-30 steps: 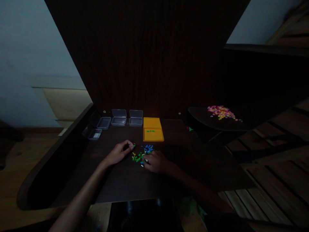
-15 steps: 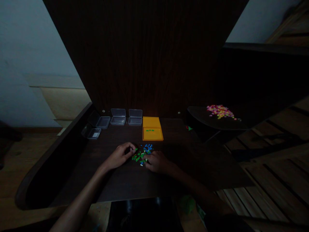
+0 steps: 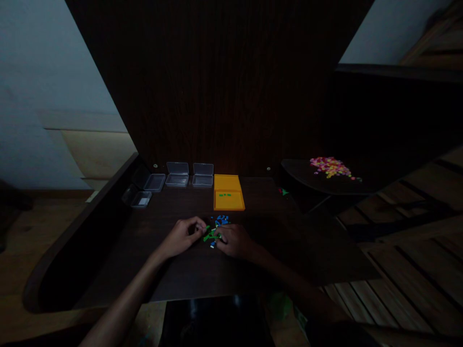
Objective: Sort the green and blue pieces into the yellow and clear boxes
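Pieces (image 3: 209, 236), small and bright, lie in a loose cluster just below the centre of the frame — green ones mostly at lower left, blue ones mostly at the top, with a few pale bits among them. They rest on a dark wooden tabletop (image 3: 202, 279) and are partly covered by two bare hands.

The left hand (image 3: 183, 236) comes in from the lower left, its thumb and fingers curved toward each other at the cluster's left edge. A green piece shows right at its fingertips; whether it is pinched or only touched, I cannot tell. The right hand (image 3: 235, 240) reaches in from the lower right with fingers curled down over the cluster's right side; the dim light hides whether it grips anything.

Just above the cluster, an open yellow box (image 3: 236, 204) holds three little green bits (image 3: 224, 195) in a row. To its left, toward the left of the frame, are four clear plastic boxes (image 3: 202, 181) with raised lids. Right of centre lies a small red and green item (image 3: 284, 192). Farther right, a heap of pink, yellow and orange beads (image 3: 331, 167) sits on a dark rounded shelf (image 3: 298, 172).
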Motion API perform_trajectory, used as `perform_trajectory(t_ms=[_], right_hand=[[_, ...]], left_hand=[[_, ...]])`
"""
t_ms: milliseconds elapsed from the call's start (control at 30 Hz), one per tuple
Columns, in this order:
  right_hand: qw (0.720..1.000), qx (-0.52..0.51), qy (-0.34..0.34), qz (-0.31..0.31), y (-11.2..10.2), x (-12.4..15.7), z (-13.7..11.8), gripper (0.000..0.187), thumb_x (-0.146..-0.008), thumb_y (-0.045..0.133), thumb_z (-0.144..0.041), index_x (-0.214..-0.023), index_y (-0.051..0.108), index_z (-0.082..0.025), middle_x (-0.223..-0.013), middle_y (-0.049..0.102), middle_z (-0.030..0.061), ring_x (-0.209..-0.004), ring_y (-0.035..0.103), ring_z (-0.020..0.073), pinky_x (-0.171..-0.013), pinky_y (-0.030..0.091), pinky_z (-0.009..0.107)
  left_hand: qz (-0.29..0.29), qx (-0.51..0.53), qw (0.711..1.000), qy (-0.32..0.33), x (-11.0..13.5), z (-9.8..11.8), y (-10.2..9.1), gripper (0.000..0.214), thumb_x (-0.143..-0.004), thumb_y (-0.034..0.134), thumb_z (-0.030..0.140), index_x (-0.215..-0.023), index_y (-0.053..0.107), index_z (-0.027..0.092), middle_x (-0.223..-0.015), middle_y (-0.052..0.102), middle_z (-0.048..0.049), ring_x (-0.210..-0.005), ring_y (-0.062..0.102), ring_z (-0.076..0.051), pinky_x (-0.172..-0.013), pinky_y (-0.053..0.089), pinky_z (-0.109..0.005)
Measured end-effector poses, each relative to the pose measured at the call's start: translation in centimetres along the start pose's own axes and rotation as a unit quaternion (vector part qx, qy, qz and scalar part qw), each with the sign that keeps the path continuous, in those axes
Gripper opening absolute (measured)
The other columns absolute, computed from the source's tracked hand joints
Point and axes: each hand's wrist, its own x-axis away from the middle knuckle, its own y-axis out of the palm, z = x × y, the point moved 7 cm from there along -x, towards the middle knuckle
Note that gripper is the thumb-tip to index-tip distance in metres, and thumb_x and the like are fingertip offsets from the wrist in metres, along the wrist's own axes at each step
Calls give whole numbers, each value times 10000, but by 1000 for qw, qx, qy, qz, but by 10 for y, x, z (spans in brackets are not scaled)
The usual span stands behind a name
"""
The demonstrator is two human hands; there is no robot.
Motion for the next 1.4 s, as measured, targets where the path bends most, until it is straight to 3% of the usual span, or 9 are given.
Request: perform_trajectory(t_ms=[333, 567, 733, 933, 1133, 1400], right_hand=[[995, -66, -1, 70, -13, 1, -1, 105, -828, 600, -191, -921, 638, -162, -933, 645, 60, -837, 607, 164, -748, 448, 249], [993, -80, 34, 79, -32, -5, 22, 105, -838, 588, -194, -933, 627, -173, -943, 646, 52, -825, 603, 161, -753, 443, 264], [991, -25, 94, 89, -51, -18, 61, 94, -830, 561, -174, -903, 621, -175, -947, 653, 50, -884, 596, 171, -804, 422, 269], [984, 82, 160, 11, -64, -40, 94, 168, -862, 504, -206, -962, 635, -179, -1017, 662, 61, -906, 596, 178, -756, 403, 260], [977, 129, 165, -42, -61, -53, 101, 220, -877, 495, -248, -1029, 641, -185, -1099, 669, 88, -981, 612, 217, -759, 410, 278], [976, 139, 155, -67, -59, -61, 101, 251, -865, 503, -275, -1037, 662, -184, -1115, 680, 108, -984, 636, 247, -764, 433, 301]], left_hand=[[68, 1, 998, -16, 2, -4, -9, 155, -787, 566, 264, -807, 674, 154, -705, 673, -11, -679, 613, -139, -659, 472, -243], [95, -13, 995, 0, -7, 1, -14, 112, -753, 557, 203, -820, 635, 160, -701, 639, 13, -655, 578, -116, -641, 452, -219], [65, -49, 996, 19, -28, 2, -8, 232, -850, 510, 232, -1030, 644, 173, -789, 678, 5, -704, 619, -130, -673, 469, -232], [28, -102, 992, 74, -67, 17, 6, 239, -882, 481, 184, -1019, 676, 173, -1004, 713, -58, -909, 656, -184, -854, 496, -298], [-28, -205, 972, 115, -108, 18, 29, 239, -871, 473, 123, -958, 693, 157, -982, 690, -100, -999, 625, -223, -937, 467, -330], [-81, -272, 952, 111, -133, 3, 44, 165, -821, 511, 93, -852, 667, 137, -827, 683, -107, -852, 640, -223, -794, 491, -293]])
